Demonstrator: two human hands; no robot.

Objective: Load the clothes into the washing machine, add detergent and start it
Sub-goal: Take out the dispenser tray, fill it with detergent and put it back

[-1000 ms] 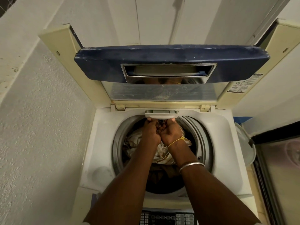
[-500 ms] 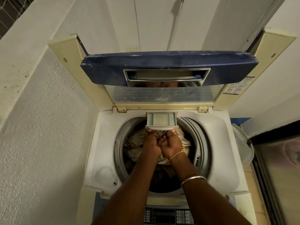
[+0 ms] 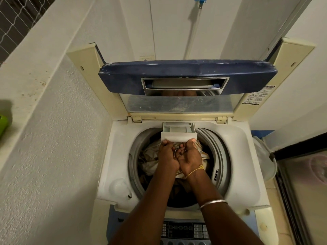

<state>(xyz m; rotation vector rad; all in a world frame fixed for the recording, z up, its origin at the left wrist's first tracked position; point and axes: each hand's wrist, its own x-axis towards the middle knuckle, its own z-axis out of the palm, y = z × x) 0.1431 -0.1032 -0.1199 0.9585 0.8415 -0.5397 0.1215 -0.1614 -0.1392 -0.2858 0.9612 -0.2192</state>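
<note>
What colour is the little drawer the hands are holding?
White, shading to pale grey. The head view, the only one, shows the detergent drawer clearly.

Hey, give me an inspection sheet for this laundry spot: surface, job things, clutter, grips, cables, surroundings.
Surface: washing machine top, white; lid raised upright behind it.
Job's things: detergent drawer slid out over the rear of the drum; clothes heaped inside; control panel at the near edge; no detergent container seen.
Clutter: green object on the left ledge, cut off by the frame; white basin beside the machine's right.
Grips: left hand and right hand side by side, thumbs on the drawer's front lip, fingers curled below it.
Cables: nothing seen.
Surroundings: textured wall at left; pole against the back wall; shiny panel at right.
</note>
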